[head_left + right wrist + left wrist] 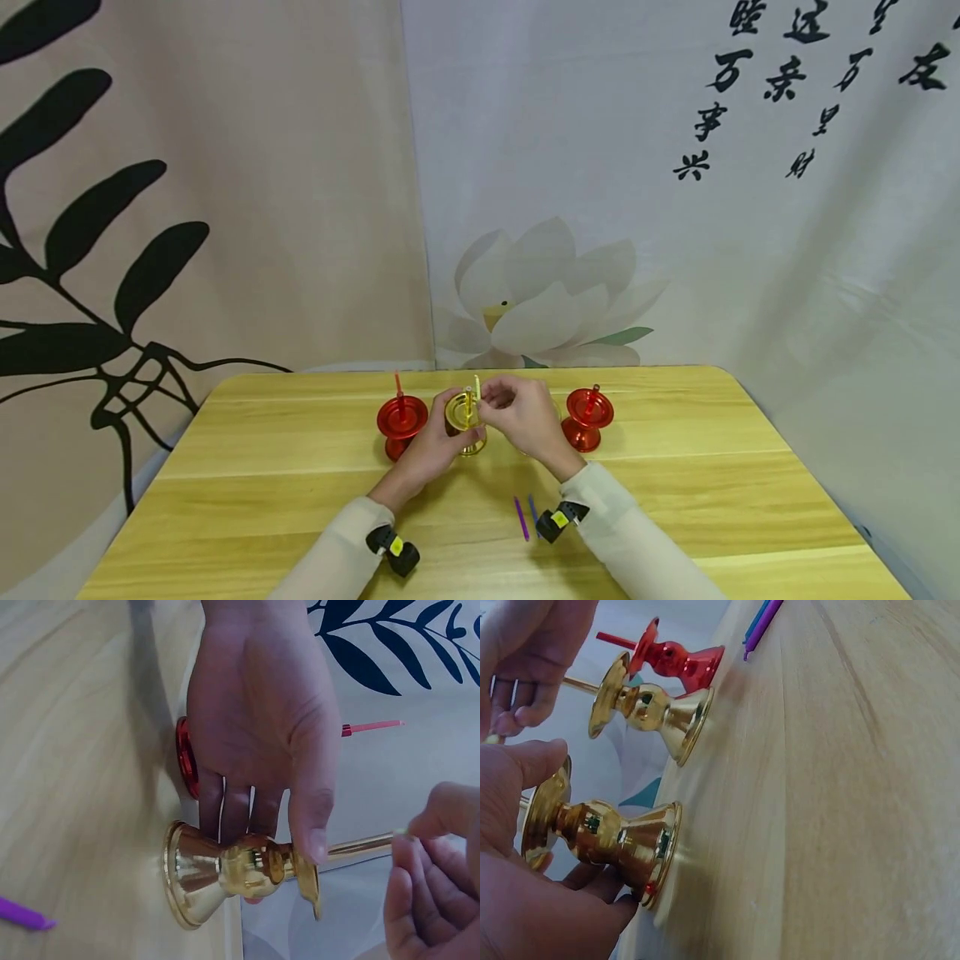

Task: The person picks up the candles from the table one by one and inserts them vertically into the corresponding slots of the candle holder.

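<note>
A shiny gold candlestick [592, 829] stands on the table, and my left hand [435, 446] grips it. The thumb lies at its dish and the fingers curl round the far side. Above the dish rises a thin gold tube [360, 846]. At the top of that tube, my right hand [527, 417] pinches a small yellow-green candle [477, 386] between thumb and forefinger. The pinching fingertips hide much of the candle in the right wrist view.
A second gold candlestick [651, 709] stands to the right, mostly behind my right hand in the head view. Red candlesticks stand at the left [401, 419], with a red candle [398, 383], and at the right [587, 417]. Purple [521, 518] and blue [532, 507] candles lie in front.
</note>
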Motion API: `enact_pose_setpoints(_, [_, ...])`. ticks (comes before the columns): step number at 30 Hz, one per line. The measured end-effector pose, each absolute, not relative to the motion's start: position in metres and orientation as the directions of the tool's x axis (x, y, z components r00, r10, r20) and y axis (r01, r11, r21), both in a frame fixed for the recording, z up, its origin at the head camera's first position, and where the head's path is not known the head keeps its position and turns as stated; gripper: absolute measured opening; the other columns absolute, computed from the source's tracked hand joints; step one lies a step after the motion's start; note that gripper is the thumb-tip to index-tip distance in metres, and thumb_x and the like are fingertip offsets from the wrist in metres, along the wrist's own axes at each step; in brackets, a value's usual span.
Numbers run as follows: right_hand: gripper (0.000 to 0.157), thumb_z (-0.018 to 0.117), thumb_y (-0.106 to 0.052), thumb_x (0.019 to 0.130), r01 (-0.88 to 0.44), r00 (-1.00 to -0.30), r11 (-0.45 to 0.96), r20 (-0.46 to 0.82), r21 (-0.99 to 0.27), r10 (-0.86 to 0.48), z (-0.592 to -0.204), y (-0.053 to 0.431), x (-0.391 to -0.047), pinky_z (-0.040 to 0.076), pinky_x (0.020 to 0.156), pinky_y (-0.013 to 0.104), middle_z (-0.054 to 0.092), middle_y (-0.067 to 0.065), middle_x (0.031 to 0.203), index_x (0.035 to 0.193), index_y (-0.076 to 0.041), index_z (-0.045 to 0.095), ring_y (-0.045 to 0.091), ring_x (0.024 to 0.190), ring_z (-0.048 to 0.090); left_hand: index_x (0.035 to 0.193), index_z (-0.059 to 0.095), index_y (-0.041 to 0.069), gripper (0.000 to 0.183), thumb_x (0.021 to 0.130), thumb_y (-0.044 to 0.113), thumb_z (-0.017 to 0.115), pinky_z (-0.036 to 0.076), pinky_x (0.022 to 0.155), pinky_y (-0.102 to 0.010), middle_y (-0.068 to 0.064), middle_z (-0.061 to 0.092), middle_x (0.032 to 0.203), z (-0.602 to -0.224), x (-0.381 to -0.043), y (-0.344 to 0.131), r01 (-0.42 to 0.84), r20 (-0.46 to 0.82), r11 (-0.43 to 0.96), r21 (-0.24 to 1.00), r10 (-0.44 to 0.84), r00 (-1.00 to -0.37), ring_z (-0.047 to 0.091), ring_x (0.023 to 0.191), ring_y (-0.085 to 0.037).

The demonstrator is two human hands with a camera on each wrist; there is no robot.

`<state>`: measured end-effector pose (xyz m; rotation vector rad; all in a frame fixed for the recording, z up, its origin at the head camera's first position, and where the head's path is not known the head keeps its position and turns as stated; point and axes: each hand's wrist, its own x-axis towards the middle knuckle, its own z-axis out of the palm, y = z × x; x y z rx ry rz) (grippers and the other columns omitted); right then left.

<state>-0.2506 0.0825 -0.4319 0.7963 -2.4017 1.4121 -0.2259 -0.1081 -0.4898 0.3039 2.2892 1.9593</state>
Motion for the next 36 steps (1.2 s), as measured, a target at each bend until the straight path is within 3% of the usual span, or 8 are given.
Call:
enact_pose_setpoints(10, [0.005,0.082,-0.001,0.09,-0.576,-0.818,0.359,0.515,-0.734,-0.258,-0.426,0.075,-0.26,0.062,0.071,0.027,0.079,0.003,0.086,0.095,-0.003,0.081,0.016,0.075,0.075,0.164,0.029,0.005,0.077,0.105,0.015,0.077,0.037,0.123,-0.062,-0.029,0.048,0.159,-0.487,-0.226,-0.105,0.071,0.04,0.15,0.986,0.2,-0.979,0.047,0.149,-0.045])
enact_pose_setpoints(17, [0.004,0.08,-0.004,0.096,-0.598,-0.801,0.336,0.54,-0.727,-0.257,-0.427,0.073,-0.266,0.061,0.072,0.026,0.08,0.004,0.089,0.098,-0.001,0.081,0.016,0.077,0.075,0.164,0.029,0.006,0.077,0.104,0.015,0.077,0.039,0.122,-0.06,-0.027,0.052,0.155,-0.489,-0.226,-0.105,0.064,0.034,0.146,0.987,0.2,-0.979,0.051,0.147,-0.043])
enact_pose_setpoints(22, [0.003,0.08,-0.001,0.098,-0.622,-0.783,0.335,0.569,-0.708,-0.252,-0.428,0.07,-0.268,0.063,0.074,0.031,0.079,0.005,0.089,0.098,-0.004,0.081,0.017,0.078,0.074,0.165,0.027,0.005,0.079,0.105,0.019,0.076,0.041,0.12,-0.061,-0.027,0.052,0.155,-0.49,-0.226,-0.106,0.065,0.031,0.16,0.985,0.207,-0.978,0.05,0.147,-0.044])
enact_pose_setpoints(28, [0.005,0.079,-0.001,0.1,-0.632,-0.775,0.348,0.573,-0.692,-0.266,-0.43,0.068,-0.267,0.065,0.079,0.037,0.079,0.004,0.091,0.099,-0.006,0.08,0.018,0.082,0.076,0.167,0.025,0.006,0.083,0.105,0.026,0.077,0.043,0.119,-0.053,-0.024,0.052,0.156,-0.495,-0.23,-0.108,0.068,0.029,0.172,0.983,0.22,-0.975,0.051,0.147,-0.041])
enact_pose_setpoints(36, [0.006,0.079,0.001,0.099,-0.676,-0.737,0.361,0.611,-0.643,-0.291,-0.429,0.067,-0.267,0.066,0.077,0.04,0.078,0.004,0.088,0.097,-0.005,0.079,0.018,0.08,0.076,0.169,0.027,0.01,0.087,0.101,0.02,0.08,0.039,0.122,-0.057,-0.02,0.053,0.157,-0.501,-0.235,-0.109,0.023,-0.004,0.134,0.991,0.197,-0.98,0.05,0.148,-0.036])
